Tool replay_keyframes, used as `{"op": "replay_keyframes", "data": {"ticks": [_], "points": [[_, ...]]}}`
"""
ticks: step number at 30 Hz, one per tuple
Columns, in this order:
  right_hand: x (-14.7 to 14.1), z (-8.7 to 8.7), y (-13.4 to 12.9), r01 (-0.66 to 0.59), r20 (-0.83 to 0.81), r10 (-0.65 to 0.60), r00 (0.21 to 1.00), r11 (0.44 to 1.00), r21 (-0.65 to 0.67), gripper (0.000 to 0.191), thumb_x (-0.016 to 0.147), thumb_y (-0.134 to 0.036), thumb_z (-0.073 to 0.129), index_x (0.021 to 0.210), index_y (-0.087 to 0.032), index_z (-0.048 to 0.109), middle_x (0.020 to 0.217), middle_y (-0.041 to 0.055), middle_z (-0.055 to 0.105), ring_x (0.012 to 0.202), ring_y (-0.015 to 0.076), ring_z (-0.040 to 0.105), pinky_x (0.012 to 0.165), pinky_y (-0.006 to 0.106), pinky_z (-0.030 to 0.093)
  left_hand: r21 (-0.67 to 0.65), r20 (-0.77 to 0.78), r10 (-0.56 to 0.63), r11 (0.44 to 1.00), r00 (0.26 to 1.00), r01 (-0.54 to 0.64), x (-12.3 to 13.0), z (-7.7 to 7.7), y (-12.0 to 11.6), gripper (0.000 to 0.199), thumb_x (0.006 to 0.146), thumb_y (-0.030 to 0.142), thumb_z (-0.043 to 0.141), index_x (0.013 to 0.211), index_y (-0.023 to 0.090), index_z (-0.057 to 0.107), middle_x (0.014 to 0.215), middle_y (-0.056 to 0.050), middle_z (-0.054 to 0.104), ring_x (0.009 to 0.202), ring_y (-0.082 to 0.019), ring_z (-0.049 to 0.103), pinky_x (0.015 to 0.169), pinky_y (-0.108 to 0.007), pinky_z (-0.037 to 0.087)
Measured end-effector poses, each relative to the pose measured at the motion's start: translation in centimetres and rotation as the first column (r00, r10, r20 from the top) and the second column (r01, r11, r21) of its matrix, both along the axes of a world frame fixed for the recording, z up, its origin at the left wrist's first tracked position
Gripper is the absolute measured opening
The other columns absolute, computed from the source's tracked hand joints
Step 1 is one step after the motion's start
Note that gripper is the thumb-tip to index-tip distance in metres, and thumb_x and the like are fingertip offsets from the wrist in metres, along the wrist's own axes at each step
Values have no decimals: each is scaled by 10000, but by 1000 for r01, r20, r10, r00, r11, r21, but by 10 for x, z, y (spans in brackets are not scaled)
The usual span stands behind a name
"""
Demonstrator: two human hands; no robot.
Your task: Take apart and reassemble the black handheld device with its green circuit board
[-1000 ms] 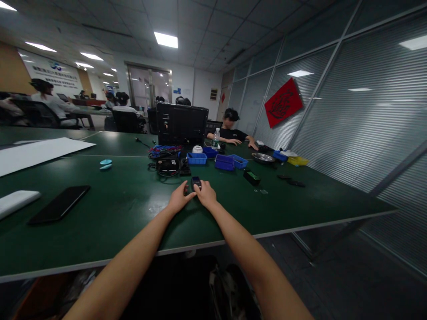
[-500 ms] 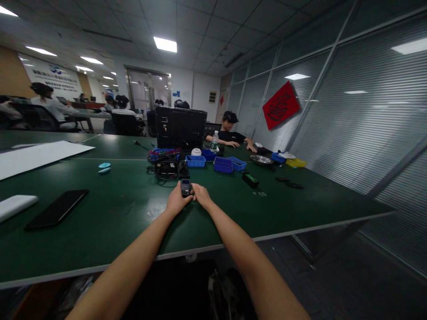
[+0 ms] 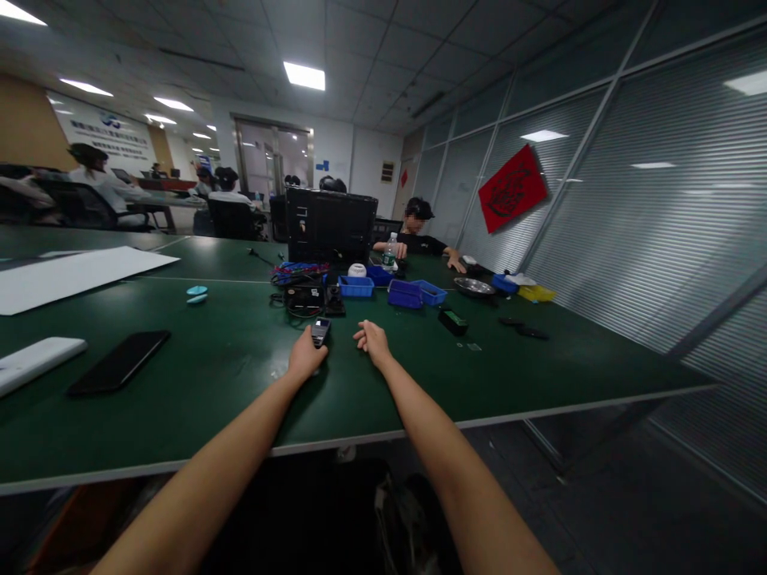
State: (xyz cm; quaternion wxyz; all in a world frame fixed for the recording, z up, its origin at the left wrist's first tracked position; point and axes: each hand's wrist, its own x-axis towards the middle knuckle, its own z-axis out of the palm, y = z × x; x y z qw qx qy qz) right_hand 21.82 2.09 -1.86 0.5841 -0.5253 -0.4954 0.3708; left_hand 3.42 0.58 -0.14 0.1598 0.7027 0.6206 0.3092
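My left hand (image 3: 307,354) is wrapped round a small dark handheld device (image 3: 321,331) with a screen, tilted a little to the right over the green table (image 3: 240,399). To its right, my right hand (image 3: 374,342) holds nothing, its fingers apart and partly curled, a short gap from the device. Just beyond the device sit a black box with cables (image 3: 304,299) and a small black stand (image 3: 334,302).
Blue bins (image 3: 405,294), a white ball (image 3: 357,271), a bottle (image 3: 391,251) and a monitor (image 3: 331,227) stand farther back. A green-black box (image 3: 453,321) lies right. A phone (image 3: 123,361) lies left. Across the table sits a person (image 3: 416,231).
My right hand has come off the device and moved right. The left hand has shifted left with the device, which now leans. The person across the table has moved a hand toward the bottle.
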Motion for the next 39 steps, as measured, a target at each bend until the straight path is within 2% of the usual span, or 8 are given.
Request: {"op": "replay_keyframes", "data": {"ticks": [5, 12, 18, 22, 25, 29, 34, 39], "points": [[0, 0, 0, -11, 17, 10, 1000, 999, 33, 349, 791, -468, 410, 837, -144, 530, 587, -4, 578, 360, 49, 454, 312, 142, 272, -57, -56, 130, 990, 990, -133, -48, 11, 12, 526, 686, 295, 530, 1182, 160, 422, 1089, -136, 596, 988, -257, 571, 787, -317, 436], [2, -6, 4, -19, 35, 17, 999, 998, 57, 317, 770, -443, 426, 796, -147, 535, 574, -9, 568, 362, 55, 446, 314, 150, 269, -111, -148, 292, 944, 945, -309, -139, 25, 31, 496, 699, 365, 508, 1133, 135, 440, 1082, -156, 593, 962, -270, 580, 750, -326, 457], [3, -5, 5, -8, 61, 6, 998, 999, 35, 311, 764, -437, 425, 771, -148, 540, 572, -8, 574, 368, 58, 454, 334, 157, 287, -57, -115, 388, 916, 914, -396, -196, 24, 39, 553, 698, 392, 511, 1163, 103, 433, 1121, -168, 565, 1019, -298, 547, 799, -362, 449], [2, -5, 4, -16, 59, 13, 998, 999, 52, 302, 756, -431, 440, 745, -146, 540, 558, -15, 563, 371, 52, 451, 349, 154, 298, 66, 2, 510, 858, 860, -509, -201, 17, 40, 809, 682, 493, 534, 1304, 45, 278, 1282, -217, 434, 1171, -319, 427, 924, -383, 380], [2, -4, 3, -26, 50, 23, 998, 998, 50, 302, 751, -434, 449, 738, -147, 541, 557, -14, 562, 362, 54, 441, 335, 161, 280, 57, 51, 540, 838, 840, -542, -198, 15, 40, 881, 666, 541, 542, 1327, 42, 242, 1274, -221, 443, 1161, -327, 435, 923, -396, 379], [2, -3, 3, -30, 57, 27, 998, 998, 53, 300, 753, -432, 455, 740, -146, 546, 555, -10, 564, 359, 56, 433, 335, 167, 274, 22, 47, 537, 843, 842, -538, -197, 17, 41, 804, 694, 511, 523, 1310, 52, 282, 1235, -213, 488, 1110, -335, 481, 877, -412, 406], [2, -3, 3, -32, 69, 29, 997, 998, 52, 296, 755, -427, 456, 730, -146, 547, 565, -7, 568, 374, 57, 443, 353, 168, 292, 0, -59, 485, 874, 872, -486, -197, 18, 40, 574, 733, 472, 469, 1179, 110, 465, 1105, -179, 583, 1017, -322, 545, 793, -397, 439], [3, -4, 3, -33, 118, 26, 993, 998, 58, 280, 757, -409, 463, 733, -146, 557, 585, -6, 580, 394, 56, 453, 389, 168, 327, 1, -127, 435, 899, 891, -438, -180, 23, 30, 502, 735, 483, 453, 1109, 154, 515, 1013, -142, 627, 922, -295, 586, 716, -358, 453]]}}
